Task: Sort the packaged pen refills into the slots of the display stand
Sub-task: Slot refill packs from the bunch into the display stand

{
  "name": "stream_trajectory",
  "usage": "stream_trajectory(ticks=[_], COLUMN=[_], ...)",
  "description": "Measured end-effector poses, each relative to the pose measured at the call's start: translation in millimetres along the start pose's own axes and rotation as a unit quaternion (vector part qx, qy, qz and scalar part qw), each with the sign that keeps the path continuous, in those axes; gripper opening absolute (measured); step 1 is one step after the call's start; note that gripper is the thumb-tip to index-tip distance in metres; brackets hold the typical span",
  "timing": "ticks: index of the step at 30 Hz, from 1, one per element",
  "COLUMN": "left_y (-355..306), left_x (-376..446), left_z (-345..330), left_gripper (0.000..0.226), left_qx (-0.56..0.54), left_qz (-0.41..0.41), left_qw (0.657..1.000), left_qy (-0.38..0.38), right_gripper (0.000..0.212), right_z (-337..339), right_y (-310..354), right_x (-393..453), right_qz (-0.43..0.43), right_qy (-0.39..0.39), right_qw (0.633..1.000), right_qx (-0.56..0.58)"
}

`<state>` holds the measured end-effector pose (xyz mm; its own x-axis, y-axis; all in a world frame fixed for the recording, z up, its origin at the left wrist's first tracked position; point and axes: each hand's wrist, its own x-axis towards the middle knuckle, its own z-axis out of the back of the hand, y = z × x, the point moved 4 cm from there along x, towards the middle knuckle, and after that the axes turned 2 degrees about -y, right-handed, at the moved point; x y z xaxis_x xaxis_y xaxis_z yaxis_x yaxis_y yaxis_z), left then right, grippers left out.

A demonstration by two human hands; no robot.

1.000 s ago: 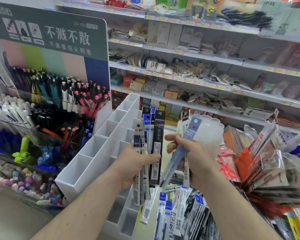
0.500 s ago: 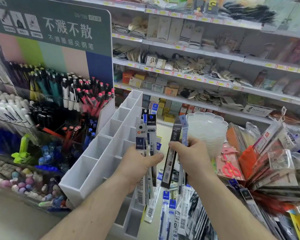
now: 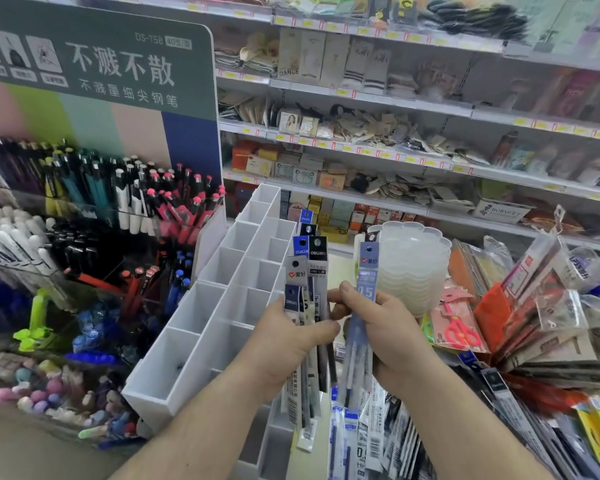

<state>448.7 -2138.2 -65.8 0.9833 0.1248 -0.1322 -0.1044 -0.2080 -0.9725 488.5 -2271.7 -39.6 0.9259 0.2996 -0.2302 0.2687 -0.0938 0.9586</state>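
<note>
**Refill packs in both hands beside the white stand, in a stationery aisle**

At the far left, a pen display [image 3: 94, 199] holds upright pens in black, teal, white and pink caps under a green header board [image 3: 97, 60] printed with white Chinese characters. Below it lie clear bins of small pastel erasers [image 3: 39, 386] and blue items.

Next comes the white display stand [image 3: 222, 299], a slanted two-column grid of open slots; the slots in view look bare.

Just right of the stand, the left hand [image 3: 284, 344] grips a fanned bundle of packaged pen refills [image 3: 307, 282], thumb curled across their front, headers in blue, black and grey standing upright. The right hand [image 3: 392, 334] pinches a single pale blue refill pack [image 3: 368, 282] marked 0.5, held upright close beside the bundle. More refill packs [image 3: 357, 441] lie in a loose heap below both hands.

Behind the right hand stands a stack of clear scalloped plastic cups [image 3: 413, 265]. Further right, bagged goods fan out, among them pink scissors [image 3: 461, 332] in a packet.

Across the back, white store shelves [image 3: 378, 147] with yellow price tags carry socks, small boxes and carded accessories.
</note>
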Motion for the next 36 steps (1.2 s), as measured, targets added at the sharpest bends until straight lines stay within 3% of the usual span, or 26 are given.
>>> stream_trajectory(ticks=[7, 12, 18, 21, 24, 27, 36], left_y=[-3, -4, -4, -4, -4, -7, -9], left_x=[-3, -3, -5, -5, -4, -4, -4], left_z=[-2, 0, -3, -2, 1, 1, -1], left_gripper=[0.027, 0.026, 0.031, 0.034, 0.031, 0.044, 0.048], left_qx=[-0.039, -0.028, 0.000, 0.007, 0.002, -0.018, -0.063], left_qz=[0.036, 0.019, 0.004, -0.001, 0.005, 0.004, 0.008], left_qw=[0.999, 0.999, 1.000, 1.000, 1.000, 1.000, 0.998], left_qy=[-0.003, -0.010, 0.011, 0.011, -0.009, -0.023, 0.000], right_gripper=[0.041, 0.067, 0.056, 0.062, 0.058, 0.028, 0.048], right_z=[17, 7, -12, -16, -8, 5, 18], right_y=[8, 7, -3, -6, -8, -5, 0], right_x=[-3, 3, 7, 8, 10, 12, 5], right_qz=[0.027, 0.054, 0.078, 0.059, 0.010, -0.017, -0.068], right_qy=[-0.019, -0.079, -0.112, -0.109, -0.091, -0.046, 0.103], right_qw=[0.999, 0.995, 0.990, 0.992, 0.993, 0.986, 0.966], right_qx=[0.014, 0.023, 0.042, 0.034, 0.080, 0.159, 0.229])
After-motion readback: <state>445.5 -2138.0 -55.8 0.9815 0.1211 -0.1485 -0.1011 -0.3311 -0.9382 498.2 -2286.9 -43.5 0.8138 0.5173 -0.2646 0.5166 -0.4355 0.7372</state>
